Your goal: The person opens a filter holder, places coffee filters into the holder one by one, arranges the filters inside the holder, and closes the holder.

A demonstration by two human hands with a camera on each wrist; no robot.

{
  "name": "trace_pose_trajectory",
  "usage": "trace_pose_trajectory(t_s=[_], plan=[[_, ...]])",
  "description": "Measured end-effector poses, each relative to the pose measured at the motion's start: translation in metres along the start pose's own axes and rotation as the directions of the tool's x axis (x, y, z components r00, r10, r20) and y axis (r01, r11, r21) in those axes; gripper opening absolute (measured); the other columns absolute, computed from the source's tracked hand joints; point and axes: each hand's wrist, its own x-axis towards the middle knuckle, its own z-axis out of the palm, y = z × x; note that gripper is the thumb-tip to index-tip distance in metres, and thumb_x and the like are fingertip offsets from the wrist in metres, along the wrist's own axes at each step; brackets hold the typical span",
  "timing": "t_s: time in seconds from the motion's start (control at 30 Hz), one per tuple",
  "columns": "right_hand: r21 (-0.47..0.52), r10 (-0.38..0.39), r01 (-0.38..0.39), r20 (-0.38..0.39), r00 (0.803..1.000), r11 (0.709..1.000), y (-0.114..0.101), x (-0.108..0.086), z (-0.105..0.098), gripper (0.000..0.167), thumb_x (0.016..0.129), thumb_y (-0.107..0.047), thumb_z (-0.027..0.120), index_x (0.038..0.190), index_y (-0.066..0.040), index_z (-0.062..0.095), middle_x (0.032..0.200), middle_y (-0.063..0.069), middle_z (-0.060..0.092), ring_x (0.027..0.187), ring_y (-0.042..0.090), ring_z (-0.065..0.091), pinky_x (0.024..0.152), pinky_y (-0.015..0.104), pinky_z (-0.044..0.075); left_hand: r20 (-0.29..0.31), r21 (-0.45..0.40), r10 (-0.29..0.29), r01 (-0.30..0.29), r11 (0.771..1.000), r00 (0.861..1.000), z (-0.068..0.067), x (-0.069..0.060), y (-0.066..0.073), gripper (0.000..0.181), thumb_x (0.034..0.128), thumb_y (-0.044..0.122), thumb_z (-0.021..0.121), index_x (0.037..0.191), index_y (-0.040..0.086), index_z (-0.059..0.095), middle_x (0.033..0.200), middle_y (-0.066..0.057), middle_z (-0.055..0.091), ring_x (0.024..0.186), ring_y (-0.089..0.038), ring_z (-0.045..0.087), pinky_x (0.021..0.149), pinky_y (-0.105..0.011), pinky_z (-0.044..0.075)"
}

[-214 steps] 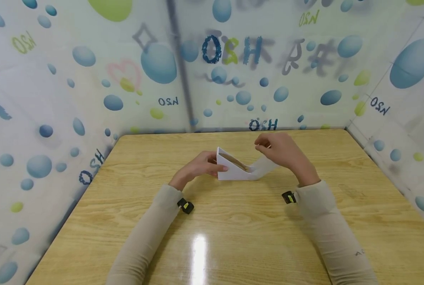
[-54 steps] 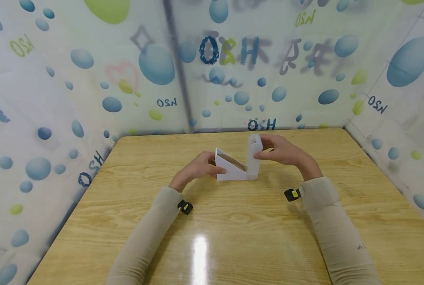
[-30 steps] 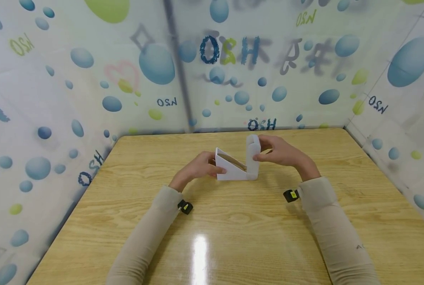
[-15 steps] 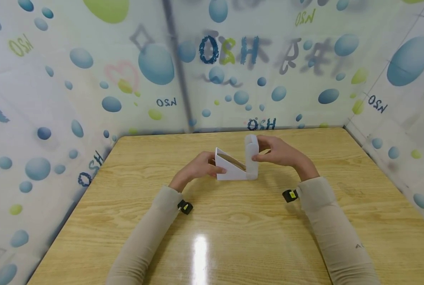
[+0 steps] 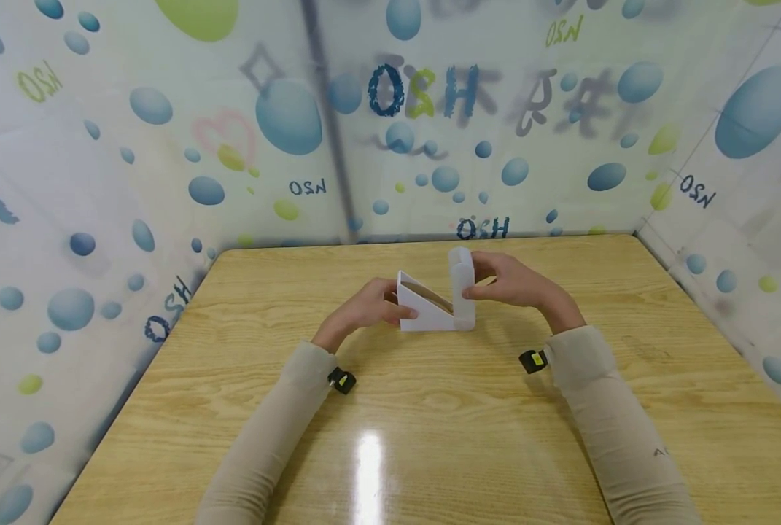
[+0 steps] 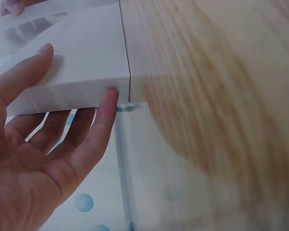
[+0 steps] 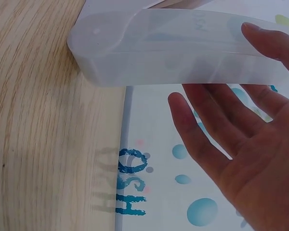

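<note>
A white box [image 5: 423, 313] with a slanted open top stands on the table, and brown shows inside the opening. From its low right end rises a translucent hinged lid [image 5: 463, 288], swung up nearly vertical. My left hand [image 5: 367, 303] grips the tall left end of the box. In the left wrist view the thumb lies on one broad face of the white box [image 6: 89, 53], the other fingers along its edge and beneath. My right hand [image 5: 511, 281] holds the upper part of the lid. In the right wrist view its thumb rests on the translucent lid [image 7: 168, 53], fingers on the opposite side.
The wooden table [image 5: 337, 430] spreads around the box, with a glare streak near its front. A patterned curtain wall [image 5: 390, 204] rises behind the table's back edge, with more on both sides. A small black camera sits on each wrist.
Earlier the lid leaned far out to the right, with my right hand above it. It then came upright in that hand's hold and has since tipped slightly left. My left hand stays on the box.
</note>
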Motion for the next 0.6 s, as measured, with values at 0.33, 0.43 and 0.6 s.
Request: trace_pose_trajectory(t_s=[0.33,0.43,0.6], plan=[[-0.011,0.004,-0.004,0.009,1.000,1.000,-0.0007,0.0013,0.0023,0.050,0.094,-0.020,0.076,0.138,-0.009,0.056,0.129,0.015,0.068,0.121,0.034,0.066,0.100,0.055,0.054,0.002,0.008,0.001,-0.001,1.000,1.000,-0.0002,0.0010,-0.0008,0.038,0.0918,0.020,0.078,0.126,0.008,0.067,0.117,-0.014,0.074,0.096,-0.022,0.072,0.081,-0.042,0.062],[-0.020,0.008,-0.008,0.007,1.000,1.000,-0.0003,0.0025,0.0034,0.049,0.094,-0.021,0.076,0.138,-0.009,0.056,0.129,0.014,0.069,0.120,0.033,0.066,0.100,0.055,0.055,0.004,0.007,-0.001,0.001,1.000,1.000,-0.0002,0.0013,-0.0012,0.038,0.0918,0.020,0.078,0.126,0.007,0.067,0.116,-0.014,0.074,0.096,-0.022,0.072,0.081,-0.042,0.062],[-0.030,0.017,-0.017,0.006,1.000,0.999,-0.0014,0.0034,0.0051,0.050,0.094,-0.022,0.076,0.138,-0.009,0.057,0.128,0.013,0.069,0.119,0.033,0.067,0.100,0.054,0.055,0.000,0.005,-0.003,0.003,1.000,1.000,-0.0001,0.0009,-0.0001,0.037,0.0913,0.019,0.079,0.125,0.007,0.068,0.116,-0.014,0.075,0.095,-0.021,0.072,0.079,-0.040,0.062]])
